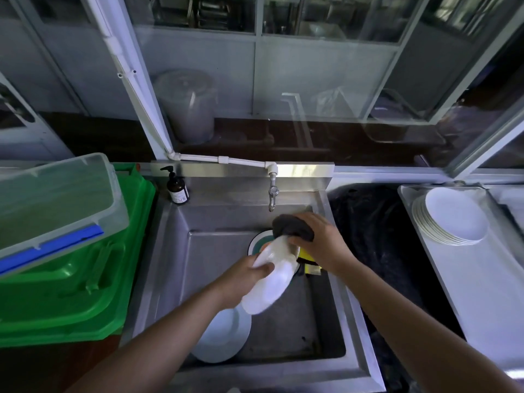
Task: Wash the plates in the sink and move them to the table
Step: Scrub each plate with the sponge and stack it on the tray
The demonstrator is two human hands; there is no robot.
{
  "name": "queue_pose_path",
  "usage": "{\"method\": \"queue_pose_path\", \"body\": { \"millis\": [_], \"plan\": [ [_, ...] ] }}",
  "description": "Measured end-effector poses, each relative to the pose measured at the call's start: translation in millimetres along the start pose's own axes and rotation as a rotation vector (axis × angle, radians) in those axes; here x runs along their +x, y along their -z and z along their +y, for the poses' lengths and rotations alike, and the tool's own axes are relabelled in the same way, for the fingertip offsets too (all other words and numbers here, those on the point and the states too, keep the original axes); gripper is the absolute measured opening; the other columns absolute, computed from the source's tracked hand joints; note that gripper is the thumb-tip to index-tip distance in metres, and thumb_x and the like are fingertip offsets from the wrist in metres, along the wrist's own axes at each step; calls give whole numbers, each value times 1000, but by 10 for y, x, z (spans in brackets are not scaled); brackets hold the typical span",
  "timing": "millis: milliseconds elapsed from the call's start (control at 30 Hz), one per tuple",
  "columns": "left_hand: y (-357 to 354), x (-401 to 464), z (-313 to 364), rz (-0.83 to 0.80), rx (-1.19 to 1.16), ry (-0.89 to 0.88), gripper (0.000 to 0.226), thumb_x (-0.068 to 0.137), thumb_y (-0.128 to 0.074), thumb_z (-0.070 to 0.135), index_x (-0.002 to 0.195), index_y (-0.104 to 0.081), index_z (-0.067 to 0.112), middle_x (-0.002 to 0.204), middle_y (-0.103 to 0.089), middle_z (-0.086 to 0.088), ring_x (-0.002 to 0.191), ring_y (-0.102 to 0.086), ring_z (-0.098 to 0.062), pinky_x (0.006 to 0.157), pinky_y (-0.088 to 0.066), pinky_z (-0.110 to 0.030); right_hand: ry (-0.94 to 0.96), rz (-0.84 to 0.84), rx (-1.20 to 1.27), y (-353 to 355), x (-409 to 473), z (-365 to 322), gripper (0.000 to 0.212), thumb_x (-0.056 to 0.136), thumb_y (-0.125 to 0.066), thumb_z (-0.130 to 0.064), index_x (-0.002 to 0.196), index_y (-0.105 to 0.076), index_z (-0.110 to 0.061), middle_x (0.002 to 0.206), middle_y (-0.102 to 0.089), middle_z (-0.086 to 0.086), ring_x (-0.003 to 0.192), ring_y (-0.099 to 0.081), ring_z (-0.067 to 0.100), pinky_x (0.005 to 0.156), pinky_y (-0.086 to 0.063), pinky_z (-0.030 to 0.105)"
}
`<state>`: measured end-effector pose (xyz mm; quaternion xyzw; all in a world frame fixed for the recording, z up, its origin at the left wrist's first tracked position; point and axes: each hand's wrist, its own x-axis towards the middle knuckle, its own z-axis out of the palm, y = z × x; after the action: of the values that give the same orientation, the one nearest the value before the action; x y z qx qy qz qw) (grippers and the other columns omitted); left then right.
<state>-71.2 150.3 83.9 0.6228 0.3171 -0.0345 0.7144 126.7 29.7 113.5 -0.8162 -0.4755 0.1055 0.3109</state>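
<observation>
Both bare forearms reach in from six o'clock over the stainless steel sink (158, 279), where the left hand (241, 279) grips the rim of a round white plate (269, 282), tilted on edge above the basin, thumb curled over its face. At one o'clock from it the right hand (320, 239) bends at the wrist and clutches a dark grey scouring pad (292, 226) against the plate's top edge, below the metal tap (272, 194). More white plates (221, 338) lie on the basin floor at six o'clock, and a washed white stack (450, 217) sits on the steel table (482, 293) at three o'clock.
</observation>
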Motion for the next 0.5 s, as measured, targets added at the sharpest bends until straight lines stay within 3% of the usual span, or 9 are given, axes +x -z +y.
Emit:
{"method": "queue_pose_path", "body": {
  "millis": [100,167,267,367,500],
  "plan": [
    [-70,-62,16,-29,-420,82,36,100,-61,30,131,-65,11,126,-70,-19,121,-64,-42,106,-48,-57,-216,76,181,-140,-121,-122,48,86,-77,-30,132,-61,-29,117,-64,-9,111,-59,13,95,-45,26],
    [-143,-97,81,-55,-561,95,41,102,-54,34,135,-61,11,129,-69,-20,121,-65,-39,104,-51,-52,-175,65,185,-351,-229,-201,52,87,-72,-44,136,-61,-30,130,-61,-8,126,-52,14,108,-42,34],
    [-259,-127,163,-44,-655,76,49,105,-42,49,140,-57,19,132,-68,-16,122,-65,-33,103,-51,-49,-180,94,131,-605,-274,-279,62,89,-49,-69,143,-53,-40,152,-45,-12,145,-29,13,121,-23,48],
    [-278,-93,206,-11,-748,71,71,96,-33,70,141,-57,20,133,-68,-14,122,-66,-28,97,-54,-45,-28,158,119,-659,-226,-368,51,97,-48,-56,141,-58,-31,150,-50,-5,144,-34,22,117,-30,52],
    [-176,-3,264,58,-1007,112,94,88,-27,85,136,-64,13,133,-68,-16,123,-65,-29,104,-50,-42,259,239,79,-726,-302,-491,33,100,-58,-29,128,-69,-18,138,-60,6,134,-48,33,110,-41,49]
  ]
}}
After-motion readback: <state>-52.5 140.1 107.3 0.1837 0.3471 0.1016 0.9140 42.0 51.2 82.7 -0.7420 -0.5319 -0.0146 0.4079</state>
